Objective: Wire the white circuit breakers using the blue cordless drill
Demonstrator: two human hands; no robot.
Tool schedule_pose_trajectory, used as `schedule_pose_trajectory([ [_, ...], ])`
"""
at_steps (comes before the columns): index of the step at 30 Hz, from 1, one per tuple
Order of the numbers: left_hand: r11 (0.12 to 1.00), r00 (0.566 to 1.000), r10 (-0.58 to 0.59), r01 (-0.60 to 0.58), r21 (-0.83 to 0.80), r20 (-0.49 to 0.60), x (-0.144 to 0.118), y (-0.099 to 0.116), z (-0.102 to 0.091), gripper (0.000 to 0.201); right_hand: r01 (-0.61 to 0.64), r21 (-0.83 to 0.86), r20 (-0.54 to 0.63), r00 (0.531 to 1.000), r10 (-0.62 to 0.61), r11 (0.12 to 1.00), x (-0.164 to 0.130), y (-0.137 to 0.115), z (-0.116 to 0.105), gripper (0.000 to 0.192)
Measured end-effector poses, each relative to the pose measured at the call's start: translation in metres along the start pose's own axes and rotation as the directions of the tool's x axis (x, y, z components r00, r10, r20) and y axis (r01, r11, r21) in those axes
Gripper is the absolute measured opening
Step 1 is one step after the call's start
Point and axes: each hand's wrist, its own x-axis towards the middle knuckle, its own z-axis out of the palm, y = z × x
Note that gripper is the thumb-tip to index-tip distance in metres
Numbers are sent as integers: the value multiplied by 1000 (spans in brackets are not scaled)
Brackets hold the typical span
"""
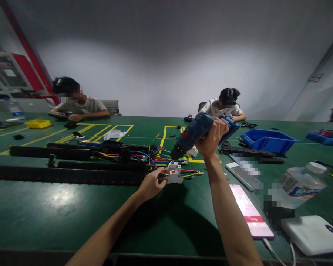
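- Blue plastic, dark at the nose, makes up the cordless power drill (192, 132) in the head view; the right hand (213, 136) has its fingers wrapped round the grip.
- The drill's nose points down and left, just above a small white block-shaped circuit breaker (174, 174); whether they touch, I cannot tell.
- The left hand (152, 181) pinches the breaker's left side between thumb and fingers, at the right end of a long black strip (100, 177) with red marks.
- Red, yellow and blue insulated wires (192, 173) extend right from the breaker.
- On the green tabletop (100, 212), to the right, are a lit pink-and-white phone (249, 210), a clear plastic bottle (299, 190) and an open blue plastic bin (280, 146).
- Across the table sit two people in pale shirts, one left (86, 106), one right (211, 107).
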Motion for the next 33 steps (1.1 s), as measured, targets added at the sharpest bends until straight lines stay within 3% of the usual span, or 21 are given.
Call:
schedule_pose_trajectory([
  [5, 999, 999, 32, -32, 0, 26, 3, -3, -1, 30, 50, -12, -14, 999, -50, 999, -1, -5, 0, 35],
  [13, 998, 998, 54, -55, 38, 30, 3, -5, -3, 26, 191, -103, 11, 981, -191, 976, -1, -9, 4, 36],
  [23, 995, 997, 74, -72, -68, 35, 4, -14, 1, 30, 211, -127, 116, 974, -196, 969, -12, -11, 10, 33],
  [28, 997, 998, 33, -30, -65, 46, 4, -12, -1, 30, 225, -90, 95, 972, -217, 970, -12, -12, 10, 29],
  [33, 992, 994, 111, -109, -68, 25, 3, -12, -2, 26, 241, -65, 111, 966, -233, 968, -7, -11, 7, 30],
])
